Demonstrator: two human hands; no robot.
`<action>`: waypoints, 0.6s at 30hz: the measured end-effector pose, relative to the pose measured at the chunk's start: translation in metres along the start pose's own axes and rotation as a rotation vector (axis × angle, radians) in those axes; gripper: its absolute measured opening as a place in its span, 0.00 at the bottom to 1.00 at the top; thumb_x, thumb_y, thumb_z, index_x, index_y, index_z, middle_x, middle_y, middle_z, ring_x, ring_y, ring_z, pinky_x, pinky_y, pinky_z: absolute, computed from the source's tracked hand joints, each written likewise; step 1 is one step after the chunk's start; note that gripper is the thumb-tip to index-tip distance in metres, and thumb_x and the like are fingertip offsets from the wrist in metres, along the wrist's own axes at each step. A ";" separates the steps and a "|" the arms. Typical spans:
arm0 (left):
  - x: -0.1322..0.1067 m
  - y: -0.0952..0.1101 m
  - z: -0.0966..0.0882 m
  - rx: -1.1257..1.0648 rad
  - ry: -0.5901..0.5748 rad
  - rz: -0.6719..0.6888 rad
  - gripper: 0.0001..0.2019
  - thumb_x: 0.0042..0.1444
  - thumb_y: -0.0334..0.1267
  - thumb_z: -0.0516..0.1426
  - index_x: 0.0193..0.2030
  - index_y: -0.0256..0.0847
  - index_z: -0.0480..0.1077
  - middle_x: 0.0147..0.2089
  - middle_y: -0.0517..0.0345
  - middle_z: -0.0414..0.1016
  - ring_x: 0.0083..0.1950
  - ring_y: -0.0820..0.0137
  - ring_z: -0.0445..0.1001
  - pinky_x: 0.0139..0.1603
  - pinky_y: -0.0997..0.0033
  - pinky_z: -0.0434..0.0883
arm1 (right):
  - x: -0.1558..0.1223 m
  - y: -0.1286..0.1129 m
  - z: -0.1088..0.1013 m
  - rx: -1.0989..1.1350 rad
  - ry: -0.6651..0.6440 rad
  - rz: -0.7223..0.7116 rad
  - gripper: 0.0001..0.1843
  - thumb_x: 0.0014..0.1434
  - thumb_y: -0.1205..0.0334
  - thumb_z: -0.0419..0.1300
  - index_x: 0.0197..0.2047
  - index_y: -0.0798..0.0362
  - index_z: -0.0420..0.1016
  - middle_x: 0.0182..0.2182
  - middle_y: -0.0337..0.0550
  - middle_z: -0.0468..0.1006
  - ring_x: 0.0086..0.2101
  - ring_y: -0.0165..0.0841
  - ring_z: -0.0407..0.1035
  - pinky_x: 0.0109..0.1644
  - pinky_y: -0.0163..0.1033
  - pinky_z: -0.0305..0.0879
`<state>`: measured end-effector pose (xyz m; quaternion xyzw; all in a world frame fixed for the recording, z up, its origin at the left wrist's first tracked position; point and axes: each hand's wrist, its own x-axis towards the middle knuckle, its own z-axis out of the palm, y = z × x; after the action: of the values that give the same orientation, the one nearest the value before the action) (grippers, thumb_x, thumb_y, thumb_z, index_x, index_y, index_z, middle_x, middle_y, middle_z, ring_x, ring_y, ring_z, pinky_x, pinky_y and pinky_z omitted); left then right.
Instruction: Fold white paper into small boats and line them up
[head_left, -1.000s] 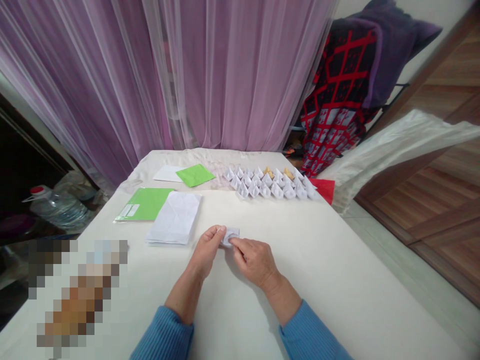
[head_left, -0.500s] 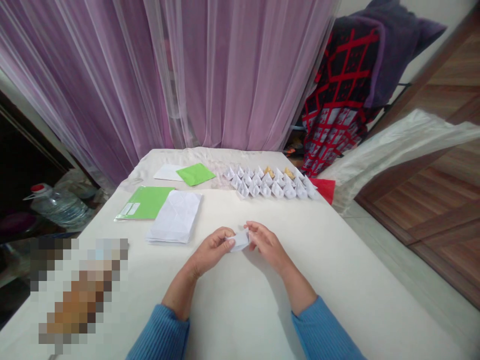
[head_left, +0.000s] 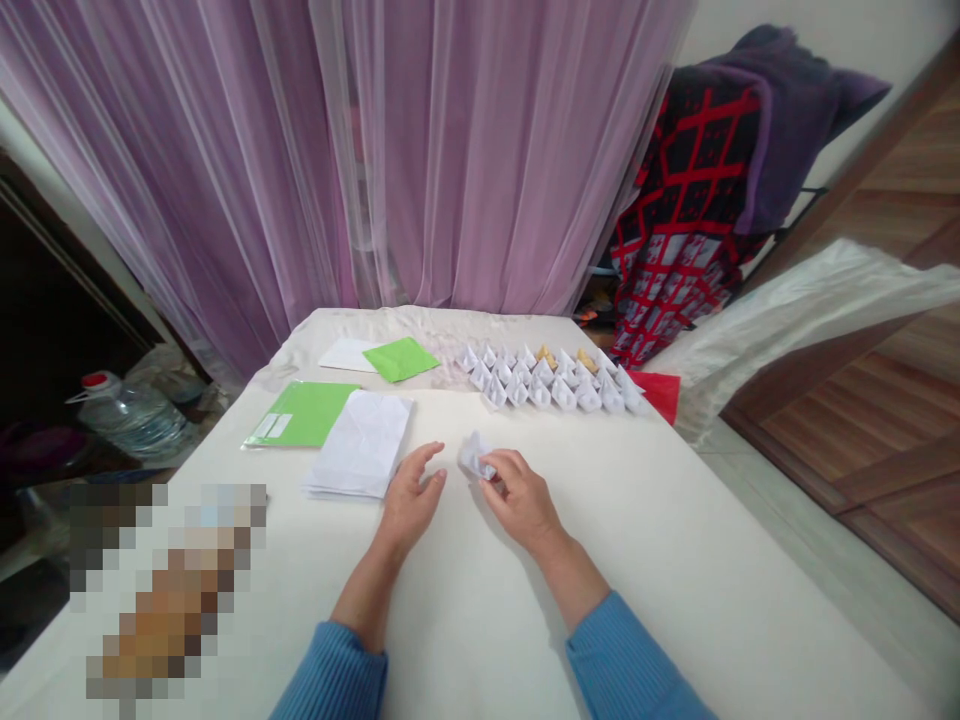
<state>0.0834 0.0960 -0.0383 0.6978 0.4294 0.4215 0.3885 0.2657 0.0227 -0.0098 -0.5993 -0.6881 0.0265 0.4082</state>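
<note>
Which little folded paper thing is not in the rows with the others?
The small white folded paper shape pinched by the right hand, alone at mid-table. The rows of white folded paper shapes lie farther back.

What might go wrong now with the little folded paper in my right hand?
The folded white paper is pinched only by the right hand; the left hand is off it, so a tight grip might crush its creases. A careless sweep near the rows of paper boats might knock them askew.
</note>
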 end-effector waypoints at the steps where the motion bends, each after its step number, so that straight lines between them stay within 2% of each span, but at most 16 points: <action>1: 0.000 0.000 0.001 0.015 0.005 0.021 0.18 0.56 0.38 0.55 0.54 0.45 0.70 0.57 0.52 0.73 0.58 0.64 0.70 0.61 0.58 0.66 | -0.001 0.001 0.000 -0.063 -0.006 0.002 0.17 0.57 0.67 0.56 0.51 0.51 0.74 0.47 0.47 0.74 0.33 0.29 0.72 0.40 0.34 0.69; 3: -0.001 0.000 0.002 0.036 0.013 0.050 0.18 0.56 0.38 0.54 0.53 0.45 0.71 0.57 0.52 0.74 0.58 0.64 0.70 0.62 0.57 0.65 | -0.004 0.002 -0.002 -0.160 -0.026 0.002 0.19 0.56 0.68 0.58 0.52 0.49 0.74 0.51 0.47 0.71 0.31 0.27 0.71 0.39 0.34 0.69; 5: -0.001 0.001 0.002 0.043 0.017 0.057 0.17 0.56 0.38 0.54 0.53 0.44 0.71 0.56 0.52 0.74 0.58 0.64 0.71 0.62 0.57 0.65 | -0.007 0.002 -0.004 -0.198 -0.031 -0.011 0.14 0.57 0.67 0.58 0.46 0.49 0.76 0.50 0.47 0.71 0.30 0.26 0.71 0.37 0.33 0.68; 8: -0.001 0.002 0.002 0.042 0.014 0.061 0.16 0.55 0.37 0.54 0.51 0.44 0.72 0.56 0.52 0.75 0.59 0.64 0.71 0.63 0.57 0.65 | -0.009 0.004 -0.005 -0.177 -0.011 -0.053 0.09 0.60 0.67 0.55 0.36 0.51 0.77 0.40 0.44 0.74 0.31 0.27 0.71 0.37 0.32 0.66; 10: -0.001 0.003 0.002 0.040 0.020 0.061 0.15 0.55 0.37 0.55 0.49 0.45 0.73 0.56 0.53 0.75 0.59 0.63 0.71 0.63 0.56 0.65 | -0.005 0.005 -0.002 -0.145 0.007 -0.087 0.10 0.62 0.67 0.54 0.35 0.51 0.77 0.35 0.42 0.74 0.33 0.29 0.71 0.39 0.31 0.66; 12: -0.001 0.004 0.002 0.022 0.041 0.041 0.15 0.55 0.38 0.55 0.49 0.45 0.74 0.55 0.53 0.75 0.58 0.63 0.71 0.61 0.57 0.66 | 0.004 0.008 0.003 -0.120 0.045 -0.097 0.10 0.62 0.67 0.54 0.35 0.51 0.77 0.33 0.42 0.73 0.34 0.30 0.71 0.40 0.31 0.66; 15: -0.001 0.004 0.003 -0.047 0.100 -0.026 0.16 0.55 0.39 0.54 0.50 0.43 0.74 0.53 0.51 0.77 0.55 0.64 0.74 0.55 0.60 0.71 | 0.026 0.013 0.014 -0.117 0.119 -0.022 0.09 0.60 0.66 0.55 0.35 0.51 0.78 0.34 0.42 0.74 0.33 0.29 0.70 0.39 0.31 0.65; 18: 0.000 0.004 0.003 -0.119 0.145 -0.068 0.16 0.54 0.40 0.55 0.49 0.42 0.75 0.50 0.51 0.78 0.52 0.64 0.75 0.51 0.63 0.72 | 0.051 0.018 0.027 -0.197 0.115 0.178 0.07 0.57 0.65 0.59 0.34 0.50 0.79 0.35 0.40 0.74 0.30 0.27 0.69 0.35 0.30 0.63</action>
<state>0.0871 0.0938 -0.0358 0.6263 0.4541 0.4822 0.4110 0.2670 0.0835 -0.0105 -0.6957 -0.6069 -0.0396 0.3821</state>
